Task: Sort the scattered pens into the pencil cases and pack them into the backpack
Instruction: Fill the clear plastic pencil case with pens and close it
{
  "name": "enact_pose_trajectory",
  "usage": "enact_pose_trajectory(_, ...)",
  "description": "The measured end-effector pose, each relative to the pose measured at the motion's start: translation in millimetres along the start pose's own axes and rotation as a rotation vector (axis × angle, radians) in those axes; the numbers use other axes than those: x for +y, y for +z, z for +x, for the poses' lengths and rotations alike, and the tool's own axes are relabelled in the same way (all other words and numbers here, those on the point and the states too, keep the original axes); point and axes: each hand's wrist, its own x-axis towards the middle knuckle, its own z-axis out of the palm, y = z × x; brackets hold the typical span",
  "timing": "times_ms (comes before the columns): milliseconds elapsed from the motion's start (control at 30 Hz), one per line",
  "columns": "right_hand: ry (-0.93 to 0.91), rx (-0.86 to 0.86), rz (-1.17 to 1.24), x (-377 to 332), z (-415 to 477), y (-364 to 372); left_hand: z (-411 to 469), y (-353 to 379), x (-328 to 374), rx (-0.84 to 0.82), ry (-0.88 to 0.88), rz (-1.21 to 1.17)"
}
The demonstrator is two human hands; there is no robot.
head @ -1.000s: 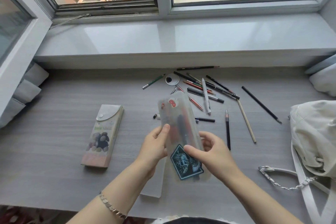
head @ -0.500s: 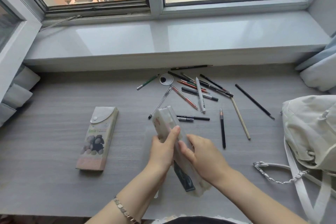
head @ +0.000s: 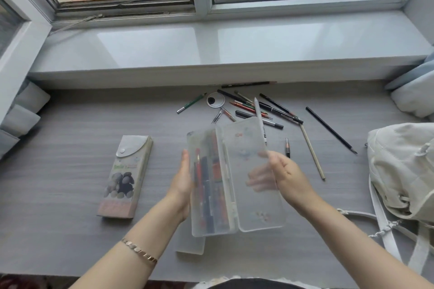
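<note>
I hold a translucent plastic pencil case (head: 212,185) above the desk, its lid (head: 256,171) swung out to the right. Several red and dark pens lie in its tray. My left hand (head: 182,183) grips the tray's left side. My right hand (head: 285,176) holds the lid, fingers behind the plastic. Scattered pens and pencils (head: 252,109) lie on the desk beyond the case. A second case, printed with stones and snapped closed (head: 125,177), lies to the left. The white backpack (head: 399,171) sits at the right edge.
Another translucent flat case (head: 190,243) lies on the grey desk (head: 70,148) under the held one. A small round object (head: 215,100) sits among the pens. A windowsill (head: 211,47) runs along the back. Cushions (head: 23,110) flank the desk, and a backpack strap with chain (head: 380,230) trails at right.
The translucent case was closed and being turned over in both hands. Now it is swung open, the lid to the right, showing pens inside.
</note>
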Motion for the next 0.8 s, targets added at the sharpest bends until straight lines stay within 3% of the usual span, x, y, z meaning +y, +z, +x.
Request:
enact_pose_trajectory(67, 0.057, -0.091, -0.006, 0.6, 4.4, 3.8, -3.1, -1.7, 0.0, 0.177, 0.047, 0.068)
enact_pose_trajectory(133, 0.020, -0.046, -0.149, 3.9, 16.7, 7.3, -0.8, -9.1, 1.0, 0.293, 0.082, 0.110)
enact_pose_trajectory(200, -0.171, 0.089, -0.490, 10.1, 36.9, 12.2, 4.3, -18.3, 3.7, 0.385, 0.096, 0.121)
enact_pose_trajectory(267, -0.350, 0.117, -0.802, 15.4, 58.1, 21.6, 8.8, -27.0, 8.3, 0.452, 0.101, 0.098)
enact_pose_trajectory(400, -0.417, -0.061, -1.221, 23.2, 91.8, 44.9, 12.6, -37.8, 14.2, 0.523, 0.106, 0.062)
enact_pose_trajectory(567, -0.508, -0.097, -1.583, 27.7, 117.2, 47.0, 10.4, -38.5, 24.5, 0.586, 0.087, 0.019)
enact_pose_trajectory(800, -0.595, -0.225, -1.744, 15.2, 115.7, 29.5, 14.4, -25.9, 36.2, 0.557, 0.049, -0.002)
